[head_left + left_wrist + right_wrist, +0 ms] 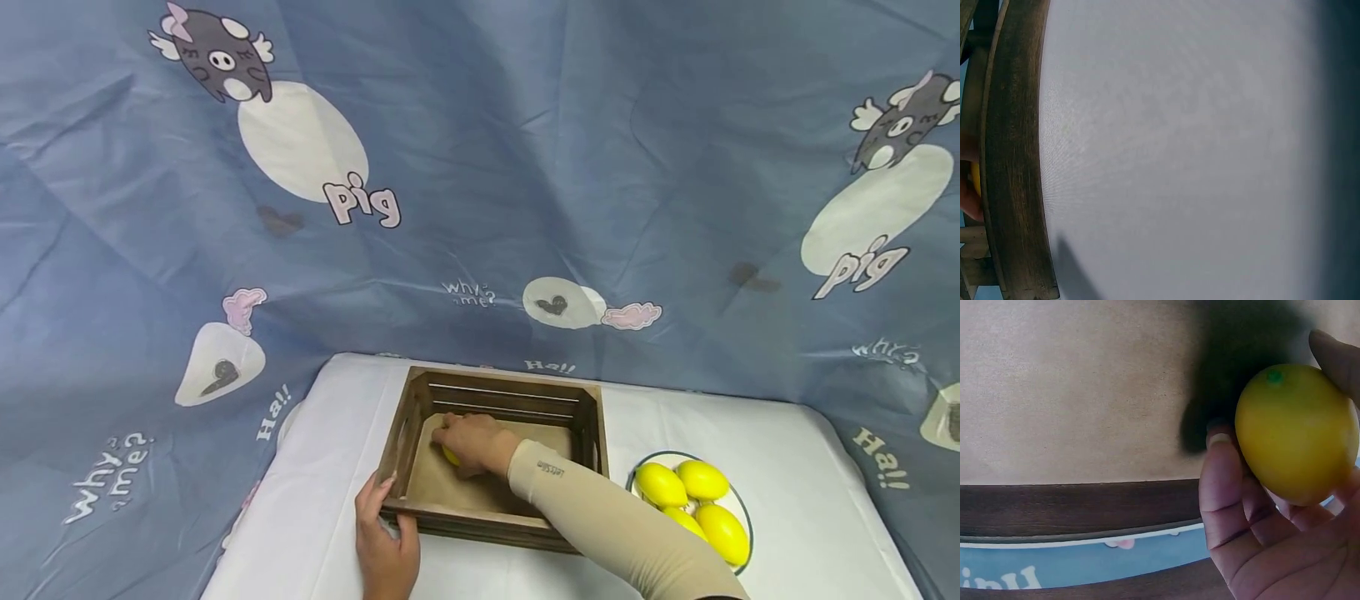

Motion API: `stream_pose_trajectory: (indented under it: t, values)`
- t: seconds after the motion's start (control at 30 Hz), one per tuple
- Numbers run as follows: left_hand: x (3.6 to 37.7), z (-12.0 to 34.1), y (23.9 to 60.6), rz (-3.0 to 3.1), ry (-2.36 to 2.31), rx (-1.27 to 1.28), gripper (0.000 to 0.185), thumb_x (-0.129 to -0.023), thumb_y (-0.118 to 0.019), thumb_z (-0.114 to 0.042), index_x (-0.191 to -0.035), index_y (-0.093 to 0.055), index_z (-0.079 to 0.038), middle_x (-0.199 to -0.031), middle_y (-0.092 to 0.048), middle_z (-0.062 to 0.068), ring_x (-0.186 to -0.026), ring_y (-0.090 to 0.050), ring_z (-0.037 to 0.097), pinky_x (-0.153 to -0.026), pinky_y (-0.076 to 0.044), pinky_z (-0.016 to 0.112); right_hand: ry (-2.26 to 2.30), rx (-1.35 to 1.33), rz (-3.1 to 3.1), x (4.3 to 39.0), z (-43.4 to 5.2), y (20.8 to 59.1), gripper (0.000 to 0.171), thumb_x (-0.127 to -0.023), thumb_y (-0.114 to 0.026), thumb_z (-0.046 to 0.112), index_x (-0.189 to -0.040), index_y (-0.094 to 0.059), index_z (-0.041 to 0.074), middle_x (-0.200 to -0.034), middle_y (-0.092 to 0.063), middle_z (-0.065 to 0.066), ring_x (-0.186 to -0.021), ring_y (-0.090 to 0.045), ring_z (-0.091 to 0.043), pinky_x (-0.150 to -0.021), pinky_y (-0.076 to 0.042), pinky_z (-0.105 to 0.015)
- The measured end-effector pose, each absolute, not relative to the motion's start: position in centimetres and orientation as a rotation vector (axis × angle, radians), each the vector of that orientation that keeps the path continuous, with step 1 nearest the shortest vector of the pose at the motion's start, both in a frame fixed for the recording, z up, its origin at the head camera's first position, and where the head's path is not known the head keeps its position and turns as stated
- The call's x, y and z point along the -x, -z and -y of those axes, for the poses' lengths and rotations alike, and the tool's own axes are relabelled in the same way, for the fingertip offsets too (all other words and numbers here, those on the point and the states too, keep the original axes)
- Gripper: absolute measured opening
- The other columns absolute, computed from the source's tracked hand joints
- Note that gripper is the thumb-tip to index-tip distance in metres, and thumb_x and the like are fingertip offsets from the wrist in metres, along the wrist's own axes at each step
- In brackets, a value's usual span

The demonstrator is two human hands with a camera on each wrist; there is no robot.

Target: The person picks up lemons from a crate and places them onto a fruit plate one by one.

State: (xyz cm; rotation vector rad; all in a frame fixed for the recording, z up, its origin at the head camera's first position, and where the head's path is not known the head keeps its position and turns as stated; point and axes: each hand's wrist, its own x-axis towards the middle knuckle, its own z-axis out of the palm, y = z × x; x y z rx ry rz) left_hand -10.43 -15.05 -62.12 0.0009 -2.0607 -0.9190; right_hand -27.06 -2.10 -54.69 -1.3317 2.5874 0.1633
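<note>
My right hand [468, 440] reaches down inside a brown wooden crate [517, 521] and holds a yellow lemon [1294, 434] with a green spot at one end. In the right wrist view its fingers [1222, 481] curl beside the lemon and the thumb lies along the other side, above the crate's tan floor [1085, 394]. My left hand [386, 542] grips the crate's front left corner, fingers at the left side and thumb on the front. The left wrist view shows a crate board [1016, 150], with fingertips and a bit of yellow at the far left edge.
A white plate [742, 500] with a dark rim, bearing several lemons [723, 533], stands right of the crate on a white-covered table [810, 467]. Blue printed cloth [480, 167] hangs behind the table and at its sides. The crate has slatted walls.
</note>
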Motion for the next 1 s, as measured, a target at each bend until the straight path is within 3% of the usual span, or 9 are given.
stream_pose_trajectory:
  t: [0.33,0.57,0.77,0.87,1.0]
  values:
    - [10.5,15.7,62.5,2.022,0.917,0.018,0.058,-0.082,-0.054,0.006,-0.14,-0.046,-0.002,-0.139,-0.052,0.03,-0.134,-0.049,0.025,-0.114,-0.033,0.021,-0.136,1.26,-2.564,27.2,2.7,54.0,0.061,-0.076,-0.09,0.038,-0.131,-0.065,0.029,-0.112,-0.059,0.002,-0.08,-0.061,-0.014,-0.067,-0.055,-0.031]
    - [10.5,15.6,62.6,2.04,0.931,0.006,0.061,-0.081,-0.054,0.008,-0.14,-0.046,-0.003,-0.138,-0.052,0.028,-0.131,-0.051,0.032,-0.114,-0.032,0.02,-0.045,1.277,-2.583,27.3,2.5,52.9,0.06,-0.076,-0.091,0.039,-0.129,-0.064,0.026,-0.111,-0.058,0.001,-0.084,-0.062,-0.015,-0.071,-0.055,-0.033]
    - [10.6,15.4,62.6,2.036,0.937,0.005,0.061,-0.081,-0.054,0.009,-0.14,-0.046,-0.003,-0.14,-0.052,0.027,-0.135,-0.048,0.024,-0.115,-0.032,0.02,-0.02,1.33,-2.579,27.0,2.3,52.0,0.067,-0.08,-0.088,0.037,-0.141,-0.06,0.027,-0.125,-0.062,-0.004,-0.095,-0.063,-0.016,-0.077,-0.055,-0.033]
    - [10.6,15.3,62.6,2.021,0.94,0.011,0.059,-0.082,-0.055,0.007,-0.139,-0.047,-0.003,-0.139,-0.052,0.028,-0.136,-0.047,0.021,-0.115,-0.032,0.021,-0.002,1.326,-2.561,26.8,2.4,51.6,0.067,-0.082,-0.087,0.035,-0.142,-0.059,0.026,-0.122,-0.062,-0.004,-0.09,-0.061,-0.015,-0.071,-0.054,-0.033]
    - [10.5,15.3,62.3,2.026,0.935,0.016,0.057,-0.083,-0.055,0.006,-0.139,-0.046,-0.002,-0.138,-0.052,0.029,-0.134,-0.049,0.027,-0.115,-0.032,0.021,0.026,1.314,-2.542,26.6,2.5,51.0,0.066,-0.082,-0.088,0.031,-0.142,-0.059,0.025,-0.115,-0.063,-0.002,-0.081,-0.058,-0.012,-0.065,-0.052,-0.031]
